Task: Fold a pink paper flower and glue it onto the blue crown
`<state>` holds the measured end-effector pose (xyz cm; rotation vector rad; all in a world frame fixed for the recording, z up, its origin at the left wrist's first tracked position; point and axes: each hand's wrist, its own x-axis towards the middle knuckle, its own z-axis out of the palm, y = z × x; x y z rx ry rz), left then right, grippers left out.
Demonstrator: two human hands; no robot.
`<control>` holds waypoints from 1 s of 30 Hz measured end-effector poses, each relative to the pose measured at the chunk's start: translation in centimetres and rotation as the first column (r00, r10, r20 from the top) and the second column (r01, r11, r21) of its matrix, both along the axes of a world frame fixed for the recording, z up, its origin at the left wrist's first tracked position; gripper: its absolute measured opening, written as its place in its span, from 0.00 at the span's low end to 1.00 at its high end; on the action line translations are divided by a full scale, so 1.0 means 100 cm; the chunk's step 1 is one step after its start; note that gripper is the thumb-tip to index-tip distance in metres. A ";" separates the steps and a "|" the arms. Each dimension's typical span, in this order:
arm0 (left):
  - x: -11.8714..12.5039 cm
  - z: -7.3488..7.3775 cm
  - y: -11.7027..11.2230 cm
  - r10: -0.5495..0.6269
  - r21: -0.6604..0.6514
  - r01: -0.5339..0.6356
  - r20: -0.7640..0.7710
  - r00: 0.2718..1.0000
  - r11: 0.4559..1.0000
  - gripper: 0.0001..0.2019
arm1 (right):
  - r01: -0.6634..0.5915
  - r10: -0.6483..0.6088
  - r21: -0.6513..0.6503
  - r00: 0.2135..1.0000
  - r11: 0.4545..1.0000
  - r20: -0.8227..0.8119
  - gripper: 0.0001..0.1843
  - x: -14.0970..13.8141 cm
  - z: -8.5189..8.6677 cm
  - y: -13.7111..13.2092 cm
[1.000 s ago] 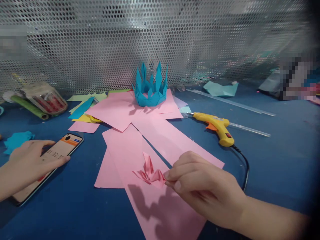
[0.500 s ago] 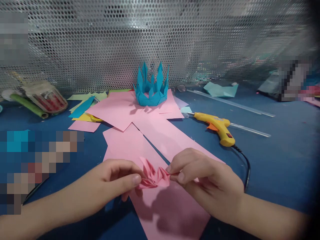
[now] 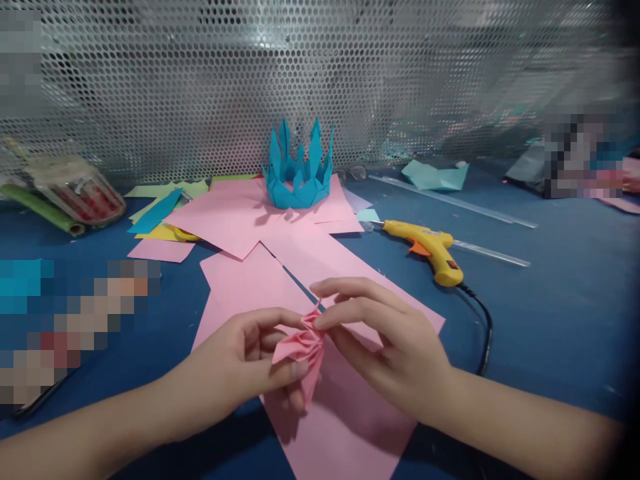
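Note:
A small folded pink paper piece [image 3: 306,347], pleated and pointed like an origami flower, is held up over the pink paper sheets [image 3: 345,413]. My left hand [image 3: 260,353] pinches it from the left, thumb in front and fingers behind. From the right, my right hand [image 3: 380,333] grips its upper edge between thumb and fingertips, with one finger raised above. Part of the piece is hidden behind the fingers. Beyond both hands, a blue folded paper crown [image 3: 299,187] with tall points stands on the pink sheets.
A yellow glue gun [image 3: 425,243] with an orange trigger lies at right, its black cord [image 3: 487,320] curling forward. Clear glue sticks [image 3: 450,200] and a pale teal folded paper [image 3: 435,176] lie behind it. A clear jar [image 3: 80,190] and a green roll [image 3: 45,208] sit at left.
The pink paper piece has been turned, so one point now hangs downward. My right hand has shifted left and over its top edge; my left hand still holds it.

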<state>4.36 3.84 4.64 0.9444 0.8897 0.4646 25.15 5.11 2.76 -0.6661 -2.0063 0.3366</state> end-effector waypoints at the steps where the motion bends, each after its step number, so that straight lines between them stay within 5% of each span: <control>1: -0.001 0.000 0.000 0.005 0.002 -0.005 -0.006 1.000 1.000 0.16 | 0.018 -0.019 0.018 1.000 1.000 0.007 0.14 -0.001 -0.001 0.000; 7: -0.001 0.001 0.000 0.070 0.017 -0.070 0.032 0.997 0.997 0.15 | -0.018 0.002 0.192 0.997 0.981 0.081 0.15 -0.002 -0.004 -0.003; 14: 0.000 0.001 0.001 0.069 0.033 -0.072 0.076 0.995 0.997 0.15 | -0.044 0.017 0.185 0.989 0.982 0.144 0.08 -0.003 -0.003 -0.003; 24: -0.003 -0.002 -0.002 0.176 0.100 -0.177 0.021 0.984 0.979 0.02 | -0.120 0.123 -0.067 0.992 0.990 0.038 0.07 -0.006 -0.001 -0.005; 30: -0.002 -0.007 -0.005 0.356 0.198 -0.351 0.014 0.934 0.915 0.09 | -0.062 0.057 -0.267 0.998 0.962 -0.026 0.07 -0.011 0.000 -0.009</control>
